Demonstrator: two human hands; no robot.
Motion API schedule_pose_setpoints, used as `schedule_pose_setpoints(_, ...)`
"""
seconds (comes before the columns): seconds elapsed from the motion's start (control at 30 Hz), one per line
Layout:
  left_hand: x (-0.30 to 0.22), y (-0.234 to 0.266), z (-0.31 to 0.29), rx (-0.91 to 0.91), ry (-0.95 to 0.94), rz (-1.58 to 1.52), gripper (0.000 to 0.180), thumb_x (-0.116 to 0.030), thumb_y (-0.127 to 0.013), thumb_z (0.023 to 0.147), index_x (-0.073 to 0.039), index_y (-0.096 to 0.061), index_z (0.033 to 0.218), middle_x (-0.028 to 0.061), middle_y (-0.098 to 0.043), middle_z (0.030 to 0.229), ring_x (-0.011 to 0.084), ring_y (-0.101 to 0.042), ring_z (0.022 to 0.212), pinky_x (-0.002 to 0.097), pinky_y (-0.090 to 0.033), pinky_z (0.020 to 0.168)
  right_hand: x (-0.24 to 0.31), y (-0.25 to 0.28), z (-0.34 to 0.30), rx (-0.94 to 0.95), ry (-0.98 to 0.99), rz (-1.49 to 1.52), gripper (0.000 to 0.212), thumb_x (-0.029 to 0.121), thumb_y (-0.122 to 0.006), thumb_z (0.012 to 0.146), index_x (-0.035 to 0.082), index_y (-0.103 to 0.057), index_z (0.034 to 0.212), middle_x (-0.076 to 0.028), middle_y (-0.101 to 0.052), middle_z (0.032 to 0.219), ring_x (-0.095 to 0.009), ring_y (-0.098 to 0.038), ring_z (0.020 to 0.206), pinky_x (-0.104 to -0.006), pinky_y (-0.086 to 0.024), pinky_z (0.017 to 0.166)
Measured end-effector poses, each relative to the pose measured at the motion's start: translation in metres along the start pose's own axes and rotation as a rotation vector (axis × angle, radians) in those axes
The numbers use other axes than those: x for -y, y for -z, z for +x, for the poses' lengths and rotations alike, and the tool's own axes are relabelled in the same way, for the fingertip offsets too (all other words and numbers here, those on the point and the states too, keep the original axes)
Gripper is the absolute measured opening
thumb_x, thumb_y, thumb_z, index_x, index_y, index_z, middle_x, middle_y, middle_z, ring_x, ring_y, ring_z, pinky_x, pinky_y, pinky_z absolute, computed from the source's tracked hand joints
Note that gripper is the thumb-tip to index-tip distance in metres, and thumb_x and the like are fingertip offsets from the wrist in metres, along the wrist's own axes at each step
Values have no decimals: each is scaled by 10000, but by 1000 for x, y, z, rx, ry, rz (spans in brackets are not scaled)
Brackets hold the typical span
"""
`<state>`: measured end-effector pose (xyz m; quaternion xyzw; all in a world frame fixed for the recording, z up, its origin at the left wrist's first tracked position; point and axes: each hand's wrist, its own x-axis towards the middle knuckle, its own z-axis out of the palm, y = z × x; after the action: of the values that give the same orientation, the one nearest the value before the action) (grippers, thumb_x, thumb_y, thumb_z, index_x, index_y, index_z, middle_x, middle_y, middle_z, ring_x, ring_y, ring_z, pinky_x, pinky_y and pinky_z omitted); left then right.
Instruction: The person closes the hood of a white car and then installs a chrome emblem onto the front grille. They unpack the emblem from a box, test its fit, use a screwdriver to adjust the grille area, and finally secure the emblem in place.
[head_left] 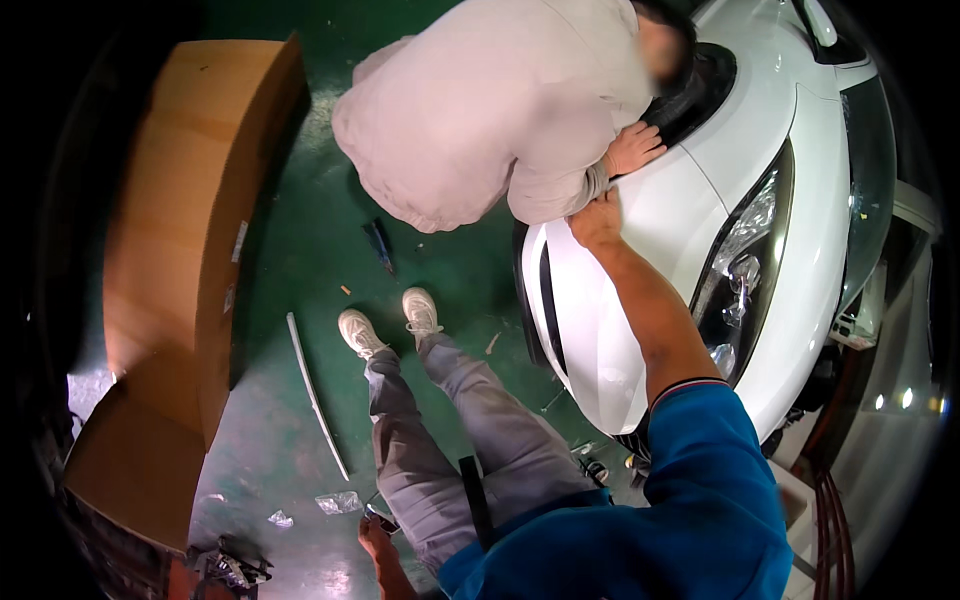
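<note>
My right arm reaches up to the white car bumper (600, 330), and my right hand (597, 220) is on its top edge with the fingers curled. A co-worker's sleeve (560, 185) partly covers that spot, so the fingertips are hidden. Just beyond it, the co-worker's hand (634, 150) lies on the bumper near the dark grille (705, 95). Down beside my leg, my left hand (376, 535) is closed around a small dark and metallic object (381, 516) whose kind I cannot make out.
A clear headlight (745, 260) sits right of the bumper. At left stands a large cardboard box (185, 200). On the green floor lie a long pale strip (318, 395), a dark blue item (378, 246) and clear plastic bags (340, 502). The co-worker leans over the car front.
</note>
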<state>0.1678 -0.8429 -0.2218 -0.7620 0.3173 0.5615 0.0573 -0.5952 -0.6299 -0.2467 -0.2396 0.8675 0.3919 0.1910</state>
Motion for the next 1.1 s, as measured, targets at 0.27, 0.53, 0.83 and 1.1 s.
schedule_pose_setpoints(0.27,-69,12,7,5,24,47,39,-94,-572,879,-62,-564,899,27,-573,725,134,-550,588,278,-443,538,1,-36,28,-121,-118,5,576,359,-418,978,119,-377,1501,-89,-388,1542,-292,-307,1444,-556,-137,1168)
schedule_pose_setpoints(0.53,-64,18,19,10,-14,90,47,-105,-581,886,-62,-565,892,42,-584,706,148,-559,555,289,-451,504,18,7,27,64,-97,-110,442,226,-415,962,66,-575,1342,-149,-555,1370,-365,-454,1306,-564,-213,1136)
schedule_pose_setpoints(0.83,-57,-10,0,31,-16,32,35,-74,-563,874,-70,-546,845,25,-566,694,135,-539,558,285,-430,512,2,2,29,-11,-75,-96,462,364,-544,919,75,-601,1274,-123,-587,1301,-298,-512,1230,-509,-293,1106)
schedule_pose_setpoints(1.1,-55,-29,-16,28,-43,53,93,-106,-588,894,-81,-551,812,42,-608,714,123,-550,561,262,-409,499,78,-28,8,91,-15,377,382,321,-569,890,72,-639,1172,-117,-558,1378,-300,-495,1293,-467,-345,1088)
